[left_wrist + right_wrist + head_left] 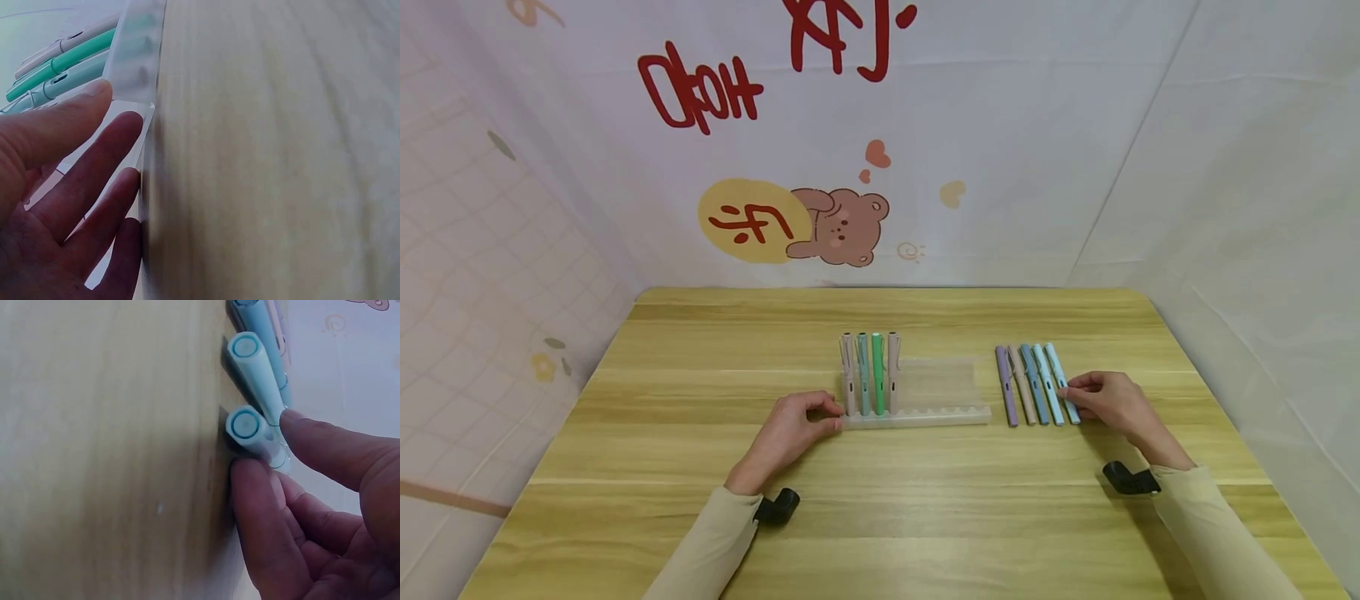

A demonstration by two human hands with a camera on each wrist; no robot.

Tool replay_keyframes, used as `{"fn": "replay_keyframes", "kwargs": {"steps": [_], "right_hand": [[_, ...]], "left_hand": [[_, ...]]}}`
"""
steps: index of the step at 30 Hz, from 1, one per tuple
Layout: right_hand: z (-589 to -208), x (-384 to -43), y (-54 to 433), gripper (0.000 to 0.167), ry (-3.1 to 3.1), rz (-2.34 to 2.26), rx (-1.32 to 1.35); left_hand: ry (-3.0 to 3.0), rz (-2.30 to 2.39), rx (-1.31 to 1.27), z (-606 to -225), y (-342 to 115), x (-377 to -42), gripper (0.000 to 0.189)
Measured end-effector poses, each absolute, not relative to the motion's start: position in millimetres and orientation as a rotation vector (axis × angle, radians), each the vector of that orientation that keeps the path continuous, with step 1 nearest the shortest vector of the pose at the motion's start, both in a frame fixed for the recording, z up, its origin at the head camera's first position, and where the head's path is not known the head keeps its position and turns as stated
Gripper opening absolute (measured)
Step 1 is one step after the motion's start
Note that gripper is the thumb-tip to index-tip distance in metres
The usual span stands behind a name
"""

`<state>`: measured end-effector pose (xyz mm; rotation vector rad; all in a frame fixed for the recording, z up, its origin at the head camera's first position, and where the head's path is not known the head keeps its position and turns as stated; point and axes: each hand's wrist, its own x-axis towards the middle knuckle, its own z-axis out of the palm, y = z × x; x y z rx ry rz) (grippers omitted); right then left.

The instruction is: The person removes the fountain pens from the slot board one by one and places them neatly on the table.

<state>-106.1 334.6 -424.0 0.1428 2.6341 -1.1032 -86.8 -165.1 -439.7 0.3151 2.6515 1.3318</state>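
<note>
A clear pen stand with a notched front rail holds several upright pens on its left side: pale grey-pink, teal, bright green and another grey-pink one. My left hand grips the stand's left end with thumb and forefinger; in the left wrist view the thumb lies against the frosted rail. To the right of the stand, several capped pens lie side by side: purple, beige, blue and two light blue. My right hand pinches the outermost light blue pen between thumb and fingers. That pen still lies at the row's end.
The wooden table ends at a white cloth backdrop with red characters and a printed bear. Cloth walls also stand at both sides. A black wrist camera sits on the left sleeve, another on the right.
</note>
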Motion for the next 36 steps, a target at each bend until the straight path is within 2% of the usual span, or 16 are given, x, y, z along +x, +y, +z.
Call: {"fn": "replay_keyframes", "kwargs": {"steps": [12, 23, 36], "right_hand": [[-405, -97, 323, 0.054, 2.815, -1.189, 0.104], [-392, -83, 271, 0.046, 2.847, -1.383, -0.077], [-399, -85, 210, 0.028, 2.675, -1.636, -0.360]], "left_hand": [[2.664, 1.319, 0.354, -440, -164, -88, 0.010], [2.669, 1.325, 0.368, -441, -165, -88, 0.011], [2.663, 1.324, 0.376, -440, -168, -87, 0.011]]}}
